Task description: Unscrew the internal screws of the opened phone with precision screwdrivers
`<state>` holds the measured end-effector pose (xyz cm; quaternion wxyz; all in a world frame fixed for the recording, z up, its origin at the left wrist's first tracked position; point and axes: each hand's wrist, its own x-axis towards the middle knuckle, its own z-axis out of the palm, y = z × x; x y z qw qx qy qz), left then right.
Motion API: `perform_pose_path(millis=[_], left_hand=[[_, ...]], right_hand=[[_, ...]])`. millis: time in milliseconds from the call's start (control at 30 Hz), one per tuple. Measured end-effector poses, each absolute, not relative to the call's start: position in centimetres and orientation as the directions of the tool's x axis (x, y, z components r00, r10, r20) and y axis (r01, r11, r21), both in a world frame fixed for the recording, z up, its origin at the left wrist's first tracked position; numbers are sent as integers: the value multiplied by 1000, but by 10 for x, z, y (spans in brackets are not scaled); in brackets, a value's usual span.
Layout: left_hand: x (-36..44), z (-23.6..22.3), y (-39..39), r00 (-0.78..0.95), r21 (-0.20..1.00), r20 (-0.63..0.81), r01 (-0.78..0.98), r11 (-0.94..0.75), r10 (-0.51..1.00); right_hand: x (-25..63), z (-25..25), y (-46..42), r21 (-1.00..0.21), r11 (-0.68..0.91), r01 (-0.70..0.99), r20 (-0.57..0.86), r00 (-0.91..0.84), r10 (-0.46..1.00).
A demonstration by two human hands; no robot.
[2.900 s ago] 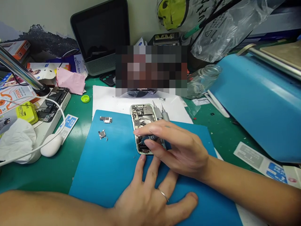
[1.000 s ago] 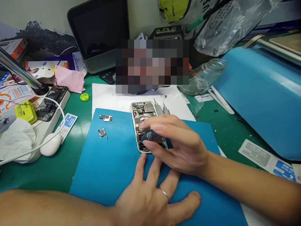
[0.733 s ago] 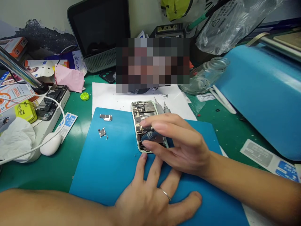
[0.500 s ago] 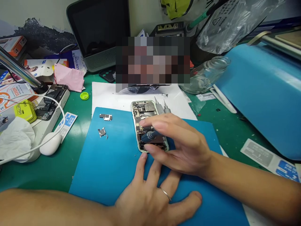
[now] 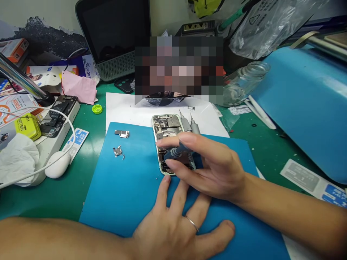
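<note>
An opened phone (image 5: 170,124) with bare inner parts lies on the blue mat (image 5: 121,195). My right hand (image 5: 217,162) is over its lower half, thumb and fingers around a grey-blue screwdriver (image 5: 176,152). The driver slants down to the phone's lower left; its tip is hard to make out. My left hand (image 5: 168,224), with a ring on one finger, lies spread on the mat, a fingertip at the phone's bottom edge. Behind my right hand, two grey screwdrivers (image 5: 185,122) point away, their handles partly hidden. Small metal plates (image 5: 124,134) and a circuit piece (image 5: 117,151) lie to the left.
A second opened phone (image 5: 58,115) rests on a white block at left, near a white cable (image 5: 69,122) and a green cap (image 5: 97,109). Behind stand a dark screen (image 5: 116,32) and a glass jar (image 5: 246,83). White tweezers (image 5: 261,113) lie at right.
My right thumb has risen from the phone's bottom edge, and my index finger reaches slightly further left. The screwdriver has shifted a little. My left hand stays in place.
</note>
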<state>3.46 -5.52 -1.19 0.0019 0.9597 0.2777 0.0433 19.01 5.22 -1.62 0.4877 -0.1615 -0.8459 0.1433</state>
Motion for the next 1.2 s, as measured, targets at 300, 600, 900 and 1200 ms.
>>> perform_pose_path(millis=[300, 600, 900, 1200], left_hand=[[35, -10, -57, 841, 54, 69, 534, -844, 537], [36, -8, -56, 844, 128, 13, 530, -838, 536], [35, -8, -56, 854, 155, 10, 512, -845, 520], [35, -7, -57, 845, 123, 1, 530, -839, 534]], right_hand=[[189, -18, 48, -541, 838, 67, 746, -422, 515], [186, -18, 45, -551, 825, 126, 772, -299, 561], [184, -20, 42, -582, 808, 88, 764, -281, 581], [191, -10, 42, -575, 818, 6, 754, -385, 532]])
